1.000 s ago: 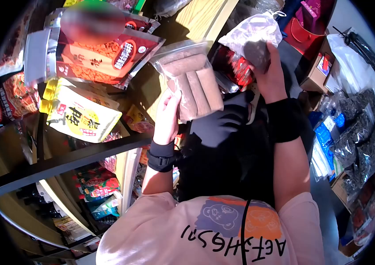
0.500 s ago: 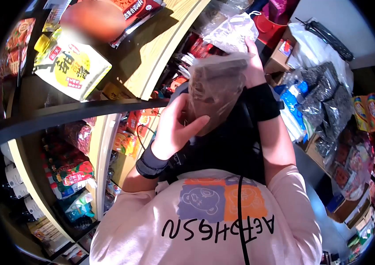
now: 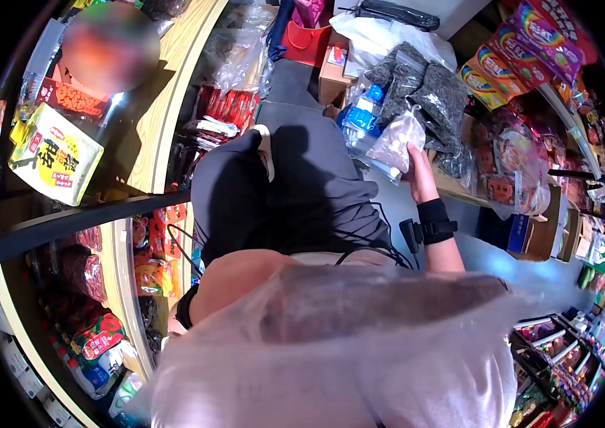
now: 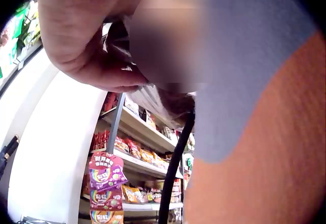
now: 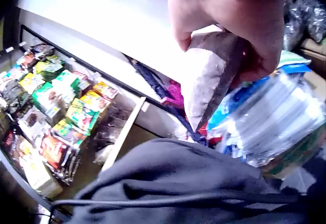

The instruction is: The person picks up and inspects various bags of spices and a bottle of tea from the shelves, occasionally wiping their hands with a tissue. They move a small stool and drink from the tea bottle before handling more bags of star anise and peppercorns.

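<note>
Near the blue-and-white packs (image 3: 359,118) and dark bags (image 3: 443,93), the right grip (image 3: 422,171) holds a pale pouch (image 3: 396,137); whether the pouch touches the packs, I cannot tell. By the right wrist view, thumb and fingers are curled about its upper part, its tapered end pointing down, one face pale, the other dark. The left grip (image 4: 94,38) has its fingers curled in, pinching a clear bag (image 3: 359,314). That bag is close to the head camera and blurred, with something brownish inside, spread before the shirt (image 4: 260,71); it hides most of the left grip there. To the left, a yellow-and-white sachet (image 3: 56,153) is by the wooden shelf (image 3: 167,107), with red packets (image 3: 227,107) beside the shelf's edge. Ahead, a red carrier (image 3: 306,44) is near a cardboard box (image 3: 334,80). Bright packs (image 3: 498,68) hang at the right.
</note>
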Available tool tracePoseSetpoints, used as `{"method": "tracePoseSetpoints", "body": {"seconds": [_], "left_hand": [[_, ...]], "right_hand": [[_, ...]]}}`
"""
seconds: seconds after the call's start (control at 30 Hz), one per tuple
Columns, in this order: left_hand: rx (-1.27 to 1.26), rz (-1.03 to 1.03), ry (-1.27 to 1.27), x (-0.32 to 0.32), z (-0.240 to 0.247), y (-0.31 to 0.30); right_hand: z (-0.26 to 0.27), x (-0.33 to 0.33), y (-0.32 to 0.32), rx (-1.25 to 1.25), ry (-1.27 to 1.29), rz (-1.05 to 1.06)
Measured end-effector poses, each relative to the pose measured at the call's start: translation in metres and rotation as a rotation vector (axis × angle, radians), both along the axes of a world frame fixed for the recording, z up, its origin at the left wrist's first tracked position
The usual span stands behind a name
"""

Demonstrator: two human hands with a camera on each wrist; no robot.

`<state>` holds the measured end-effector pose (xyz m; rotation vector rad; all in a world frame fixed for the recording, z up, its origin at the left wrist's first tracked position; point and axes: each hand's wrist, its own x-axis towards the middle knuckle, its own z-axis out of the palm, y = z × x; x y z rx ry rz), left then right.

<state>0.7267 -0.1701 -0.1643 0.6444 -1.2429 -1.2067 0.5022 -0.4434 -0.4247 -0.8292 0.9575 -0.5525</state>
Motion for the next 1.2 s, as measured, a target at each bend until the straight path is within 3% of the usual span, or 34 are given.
{"method": "tracePoseSetpoints", "body": {"seconds": [0.23, 0.43, 0.5, 0.57, 0.63, 0.73, 0.8, 0.83, 0.93, 1.07, 1.13, 1.17, 1.2], "left_hand": [[-0.106, 0.001, -0.057, -0.015, 0.012, 0.009], [-0.146, 0.026, -0.100, -0.013, 0.014, 0.012], [-0.174, 0.014, -0.080, -0.013, 0.009, 0.009], [-0.184, -0.123, -0.044, -0.009, -0.004, 0.004], [-0.085, -0.111, 0.031, -0.009, -0.008, 0.000], [0.225, 0.148, 0.195, -0.015, -0.003, 0.002], [0.405, 0.294, 0.284, -0.011, -0.013, 0.001], [0.441, 0.334, 0.275, -0.006, -0.023, -0.004], [0.467, 0.423, 0.161, 0.003, -0.043, -0.017], [0.522, 0.469, 0.211, 0.002, -0.057, -0.020], [0.495, 0.499, 0.242, -0.003, -0.055, -0.025], [0.482, 0.511, 0.258, -0.005, -0.054, -0.026], [0.486, 0.502, 0.284, -0.005, -0.055, -0.026]], "right_hand": [[-0.075, -0.029, -0.027, -0.062, 0.156, -0.067], [-0.080, -0.056, -0.023, -0.005, 0.115, -0.067], [-0.090, -0.081, -0.026, 0.051, 0.064, -0.176], [-0.097, -0.108, -0.034, 0.086, 0.021, -0.288], [-0.107, -0.139, -0.048, 0.108, 0.071, -0.469], [-0.108, -0.172, -0.077, 0.024, 0.113, -0.640], [-0.160, -0.225, -0.133, 0.037, 0.058, -0.635], [-0.129, -0.211, -0.134, 0.056, 0.095, -0.756], [-0.096, -0.204, -0.160, 0.074, 0.226, -0.704], [-0.113, -0.208, -0.200, -0.006, 0.213, -0.726], [-0.120, -0.211, -0.209, -0.069, 0.333, -0.625], [-0.125, -0.218, -0.213, -0.180, 0.549, -0.434], [-0.124, -0.222, -0.214, -0.561, 1.171, 0.106]]}}
